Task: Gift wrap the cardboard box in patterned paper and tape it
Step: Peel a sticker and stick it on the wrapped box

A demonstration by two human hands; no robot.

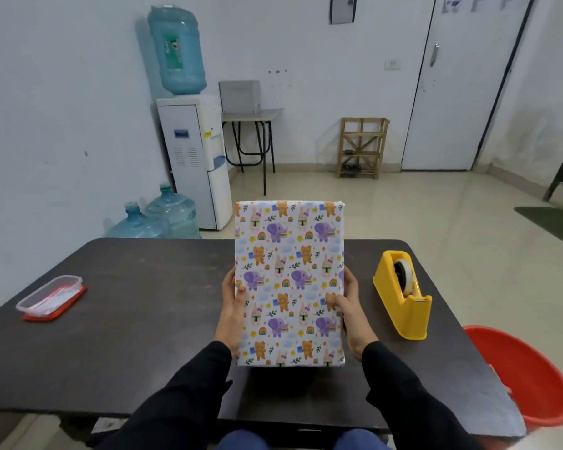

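Blue-trousered knees [299, 441] sit at the bottom edge of the frame, and two black sleeves [182, 394] reach up from there over the desk [137, 336]. In the centre, both hands hold the wrapped box [289, 282] upright above the dark desk top, its patterned face turned to the camera: elephants, bears, rabbits and rainbows on white paper. The left hand [230, 315] has its grip closed on the left edge of the box, thumb on the front; the right hand [350, 315] grips the right edge in the same way.

On the desk at right centre stands a yellow tape dispenser [402, 295] with a roll of tape in it, apart from the box. At left centre lies a clear plastic container [50, 295] on a red lid. A red tub [530, 375] shows at the lower right, beside the desk corner.

Beyond the desk, pale floor tiles run to white walls. A water cooler [194, 157] with a blue bottle on top stands in the upper left, two spare bottles [156, 216] on the floor beside it. A small table [252, 116], a wooden rack [363, 147] and a white door [462, 82] follow to the right. A green mat [553, 222] lies at the right edge.
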